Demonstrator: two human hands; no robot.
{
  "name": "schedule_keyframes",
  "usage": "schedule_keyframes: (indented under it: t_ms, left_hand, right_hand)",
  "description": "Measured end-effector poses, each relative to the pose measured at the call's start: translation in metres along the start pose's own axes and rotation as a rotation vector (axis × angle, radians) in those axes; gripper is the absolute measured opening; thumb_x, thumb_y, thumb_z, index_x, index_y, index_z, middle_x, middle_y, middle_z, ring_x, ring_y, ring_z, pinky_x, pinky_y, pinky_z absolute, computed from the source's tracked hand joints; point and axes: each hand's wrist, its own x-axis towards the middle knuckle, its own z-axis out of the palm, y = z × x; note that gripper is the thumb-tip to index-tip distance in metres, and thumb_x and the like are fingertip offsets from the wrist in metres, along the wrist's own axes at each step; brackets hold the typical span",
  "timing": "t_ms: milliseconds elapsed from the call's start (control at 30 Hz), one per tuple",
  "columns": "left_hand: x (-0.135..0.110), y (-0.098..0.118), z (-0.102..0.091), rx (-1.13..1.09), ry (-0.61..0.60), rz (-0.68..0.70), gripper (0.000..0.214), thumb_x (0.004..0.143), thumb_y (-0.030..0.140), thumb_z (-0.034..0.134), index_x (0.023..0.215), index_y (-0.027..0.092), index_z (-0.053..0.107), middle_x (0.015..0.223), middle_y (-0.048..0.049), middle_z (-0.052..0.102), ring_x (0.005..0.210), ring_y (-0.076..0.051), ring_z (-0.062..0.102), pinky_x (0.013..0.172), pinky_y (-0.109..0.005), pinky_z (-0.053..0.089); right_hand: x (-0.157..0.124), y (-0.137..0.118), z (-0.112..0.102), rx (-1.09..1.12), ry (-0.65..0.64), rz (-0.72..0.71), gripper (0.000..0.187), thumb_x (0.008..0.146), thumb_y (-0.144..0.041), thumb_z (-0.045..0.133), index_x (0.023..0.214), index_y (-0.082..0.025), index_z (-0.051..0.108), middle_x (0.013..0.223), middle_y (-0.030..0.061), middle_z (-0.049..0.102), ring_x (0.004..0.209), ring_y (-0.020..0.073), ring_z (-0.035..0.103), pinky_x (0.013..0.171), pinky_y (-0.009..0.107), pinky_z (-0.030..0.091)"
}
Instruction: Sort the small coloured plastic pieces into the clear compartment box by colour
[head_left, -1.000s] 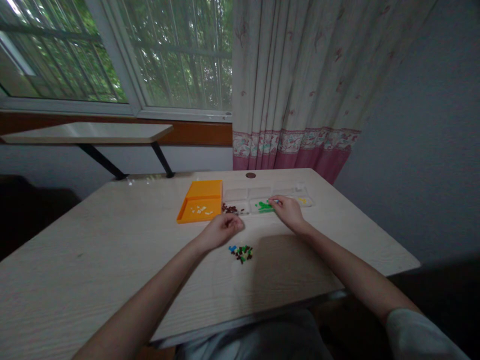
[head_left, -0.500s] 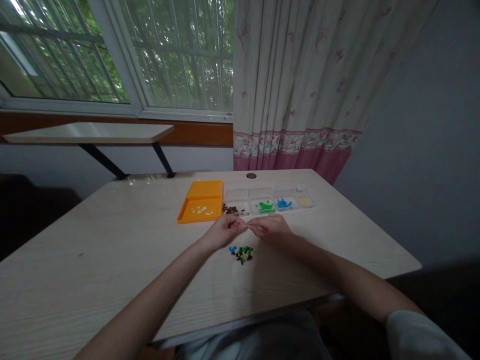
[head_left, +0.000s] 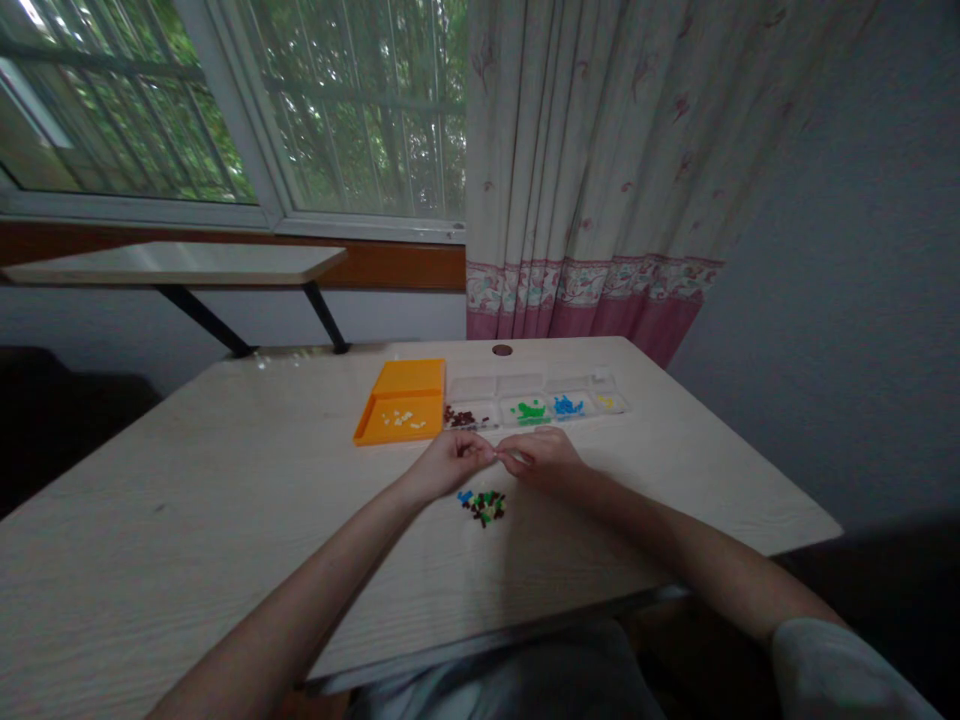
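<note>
My left hand and my right hand meet fingertip to fingertip above the table, each closed in a pinch. Whatever sits between the fingertips is too small to make out. Just below them on the tabletop lies a small cluster of mixed pieces in brown, green, pale yellow and blue. Behind the hands stands a clear compartment box with brown pieces, green pieces, blue pieces and a few yellow pieces in separate compartments.
An orange open case with scattered whitish pieces stands left of the clear box. A raised shelf on black legs is at the back left of the wooden table. A curtain hangs behind the table.
Both hands stay almost in place, fingertips still together, with only a slight shift of the right fingers. The pieces and boxes have not moved.
</note>
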Motion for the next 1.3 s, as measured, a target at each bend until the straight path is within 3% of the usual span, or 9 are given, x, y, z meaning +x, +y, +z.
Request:
schedule_keyframes:
  t_ms: [367, 567, 700, 1300]
  left_hand:
    - [-0.002, 0.007, 0.003, 0.002, -0.031, 0.007, 0.038, 0.066, 0.046, 0.061, 0.070, 0.007, 0.063, 0.056, -0.0006, 0.055, 0.051, -0.007, 0.043, 0.048, -0.018, 0.031]
    - [-0.009, 0.016, 0.000, 0.397, 0.140, 0.221, 0.025, 0.075, 0.035, 0.055, 0.079, 0.013, 0.066, 0.068, -0.0034, 0.058, 0.061, -0.011, 0.048, 0.054, -0.021, 0.035]
    - [-0.013, 0.020, -0.001, 0.593, 0.150, 0.377, 0.018, 0.078, 0.028, 0.053, 0.081, 0.016, 0.066, 0.073, -0.0037, 0.058, 0.068, -0.012, 0.051, 0.061, -0.021, 0.038]
    - [-0.015, 0.018, -0.001, 0.720, 0.180, 0.494, 0.016, 0.081, 0.026, 0.050, 0.082, 0.016, 0.063, 0.069, -0.0024, 0.058, 0.065, -0.011, 0.051, 0.059, -0.020, 0.039]
  right_hand:
    - [0.001, 0.000, -0.002, 0.005, 0.010, -0.039, 0.015, 0.073, -0.027, 0.050, 0.074, -0.023, 0.064, 0.049, -0.0052, 0.059, 0.044, 0.0065, 0.050, 0.052, 0.019, 0.035]
    - [0.003, 0.001, -0.006, 0.015, 0.039, 0.024, 0.015, 0.074, -0.028, 0.051, 0.073, -0.022, 0.064, 0.045, -0.0056, 0.054, 0.041, 0.0059, 0.045, 0.049, 0.018, 0.034]
    - [0.003, 0.000, -0.006, 0.025, 0.027, 0.040, 0.016, 0.074, -0.029, 0.050, 0.072, -0.022, 0.064, 0.043, -0.0056, 0.052, 0.040, 0.0062, 0.044, 0.048, 0.018, 0.033]
    - [0.001, 0.003, -0.002, 0.059, 0.019, 0.024, 0.020, 0.078, -0.033, 0.049, 0.074, -0.021, 0.064, 0.043, -0.0055, 0.050, 0.041, 0.0060, 0.043, 0.049, 0.017, 0.032]
